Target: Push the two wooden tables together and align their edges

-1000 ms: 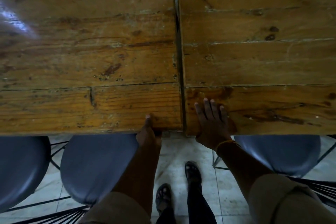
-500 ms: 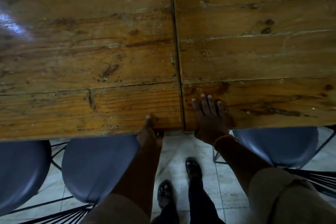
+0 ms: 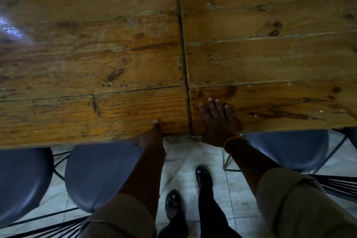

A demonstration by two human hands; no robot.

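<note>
Presently I note the left table (image 3: 87, 60) and right table (image 3: 270, 50) meeting at a thin seam. My left hand (image 3: 152, 137) hooks the near edge, thumb on top; my right hand (image 3: 217, 120) lies spread flat. I should nudge until near edges run flush.

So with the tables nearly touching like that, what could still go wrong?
1. The left hand grips the near edge of the left table close to the seam; a thumb or fingers could get pinched if that narrow gap shuts.
2. The right hand only presses flat on the right table, so it might slip instead of steering.
3. The grey chairs tucked under the near edges may snag if a table shifts toward them.
</note>
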